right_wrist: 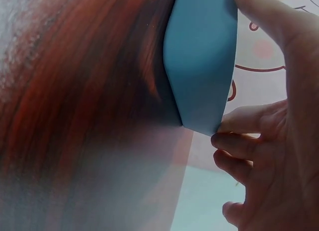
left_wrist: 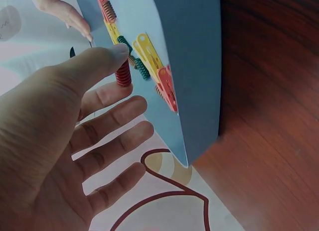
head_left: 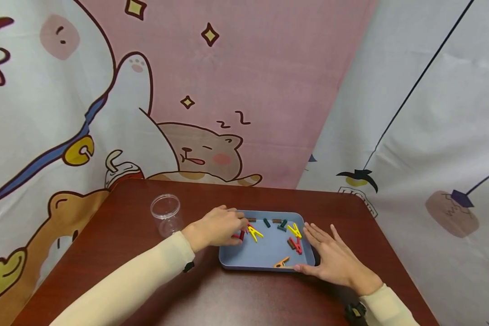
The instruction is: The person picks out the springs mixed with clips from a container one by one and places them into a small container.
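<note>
Left hand (head_left: 218, 226) bent over the near-left part of a blue-grey tray (head_left: 261, 258), a dark red piece (head_left: 242, 235) between thumb and fingers. Just right of those fingertips: a yellow clip (head_left: 254, 233). Right hand (head_left: 334, 256) spread at the tray's right end, fingers along the side rim, thumb at the near edge. Close to its fingertips, second yellow clip (head_left: 295, 230); a red clip (head_left: 297, 246) left of the palm; an orange clip (head_left: 282, 262) left of the thumb. Small dark green pieces (head_left: 266, 222) lie between the hands. Left of the left hand, clear open jar (head_left: 165, 219) on a reddish-brown table (head_left: 236, 299). Beyond both hands, cartoon-printed cloth (head_left: 277, 90).
</note>
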`<control>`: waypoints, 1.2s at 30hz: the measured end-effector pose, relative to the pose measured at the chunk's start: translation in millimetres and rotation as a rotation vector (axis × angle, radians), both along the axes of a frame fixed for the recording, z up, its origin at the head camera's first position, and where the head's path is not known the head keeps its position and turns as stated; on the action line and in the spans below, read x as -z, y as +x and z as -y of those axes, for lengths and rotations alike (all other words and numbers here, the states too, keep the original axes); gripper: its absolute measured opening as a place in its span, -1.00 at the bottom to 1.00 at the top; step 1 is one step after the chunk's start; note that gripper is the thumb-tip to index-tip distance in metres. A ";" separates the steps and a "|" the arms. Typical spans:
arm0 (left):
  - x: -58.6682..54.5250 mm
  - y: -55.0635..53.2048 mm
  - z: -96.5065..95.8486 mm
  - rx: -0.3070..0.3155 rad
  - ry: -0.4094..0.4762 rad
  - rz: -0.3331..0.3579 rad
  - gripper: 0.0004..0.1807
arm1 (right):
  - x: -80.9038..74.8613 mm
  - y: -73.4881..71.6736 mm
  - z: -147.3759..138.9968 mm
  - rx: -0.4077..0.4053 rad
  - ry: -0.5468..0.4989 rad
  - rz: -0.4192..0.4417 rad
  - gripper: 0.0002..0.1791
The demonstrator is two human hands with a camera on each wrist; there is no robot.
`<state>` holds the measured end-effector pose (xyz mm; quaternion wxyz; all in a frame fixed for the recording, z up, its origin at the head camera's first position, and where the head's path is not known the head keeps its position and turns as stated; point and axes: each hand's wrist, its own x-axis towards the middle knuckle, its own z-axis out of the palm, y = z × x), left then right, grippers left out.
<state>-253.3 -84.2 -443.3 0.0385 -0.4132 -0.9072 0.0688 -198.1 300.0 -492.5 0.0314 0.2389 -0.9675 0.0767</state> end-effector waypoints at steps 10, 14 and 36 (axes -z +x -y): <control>-9.1 7.7 17.0 -0.039 0.102 -0.012 -0.57 | -0.1 1.3 -0.8 -0.002 0.002 0.006 0.36; -9.1 10.7 25.6 -0.043 0.155 -0.060 -0.59 | 0.5 0.7 -1.0 -0.004 0.002 0.007 0.36; -20.6 22.9 67.2 -0.188 0.279 -0.128 -0.59 | -0.8 -0.2 -0.8 -0.009 -0.004 0.014 0.36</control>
